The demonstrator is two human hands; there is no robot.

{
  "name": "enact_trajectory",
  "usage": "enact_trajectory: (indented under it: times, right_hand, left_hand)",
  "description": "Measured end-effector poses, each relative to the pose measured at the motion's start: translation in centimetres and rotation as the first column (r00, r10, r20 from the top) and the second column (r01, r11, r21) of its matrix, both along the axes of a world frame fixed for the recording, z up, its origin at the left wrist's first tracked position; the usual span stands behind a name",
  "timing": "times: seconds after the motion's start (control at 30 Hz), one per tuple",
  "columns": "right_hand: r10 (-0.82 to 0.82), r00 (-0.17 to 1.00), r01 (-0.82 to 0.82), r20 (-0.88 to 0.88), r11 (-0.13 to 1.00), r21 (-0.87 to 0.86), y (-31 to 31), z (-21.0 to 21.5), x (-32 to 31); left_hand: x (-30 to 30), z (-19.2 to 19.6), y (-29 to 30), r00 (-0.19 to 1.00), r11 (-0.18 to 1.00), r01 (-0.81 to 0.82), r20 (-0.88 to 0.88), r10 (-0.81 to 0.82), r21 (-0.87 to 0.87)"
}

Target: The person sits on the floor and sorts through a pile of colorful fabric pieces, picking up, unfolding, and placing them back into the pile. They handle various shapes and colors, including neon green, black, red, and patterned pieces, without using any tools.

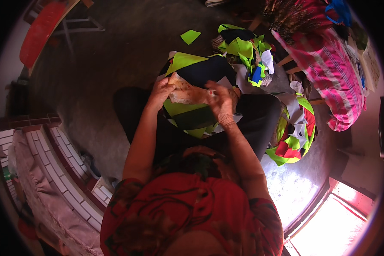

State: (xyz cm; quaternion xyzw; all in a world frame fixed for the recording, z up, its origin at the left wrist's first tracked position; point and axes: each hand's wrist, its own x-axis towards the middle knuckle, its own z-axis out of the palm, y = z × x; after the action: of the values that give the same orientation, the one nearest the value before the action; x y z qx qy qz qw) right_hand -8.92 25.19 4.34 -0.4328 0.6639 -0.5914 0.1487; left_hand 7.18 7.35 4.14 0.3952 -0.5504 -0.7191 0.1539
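I look down at my lap, where a stack of lime-green and black fabric pieces (195,70) lies across my dark trousers. My left hand (160,93) pinches the left end of a tan patterned fabric piece (187,92). My right hand (221,101) grips the same piece at its right end. The piece is stretched between both hands just above the stack. My red patterned top fills the lower middle of the view.
A heap of green, black and white scraps (246,51) lies on the concrete floor ahead. A bag of red and green offcuts (295,136) sits at my right. A pink striped bundle (328,68) is far right, a tiled ledge (51,158) at left, a red bench (40,30) upper left.
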Motion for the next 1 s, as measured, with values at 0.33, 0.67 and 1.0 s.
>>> enact_trajectory:
  times: [0.33,0.67,1.0]
  right_hand:
    - [-0.159,0.929,0.271,-0.333,0.908,0.321,0.4,-1.0,-1.4]
    - [-0.126,0.864,0.369,-0.488,0.818,0.441,1.1,-5.3,-4.1]
    - [-0.179,0.902,0.395,-0.394,0.710,0.583,1.2,-4.9,-4.4]
  left_hand:
    - [1.9,-2.6,-1.6,0.938,0.942,-0.313,-0.198,0.285,-0.125]
    - [1.8,-1.0,-1.2,0.794,0.684,-0.605,-0.245,0.557,-0.407]
    - [0.0,-0.7,3.0,0.909,0.460,0.349,0.414,0.044,-0.816]
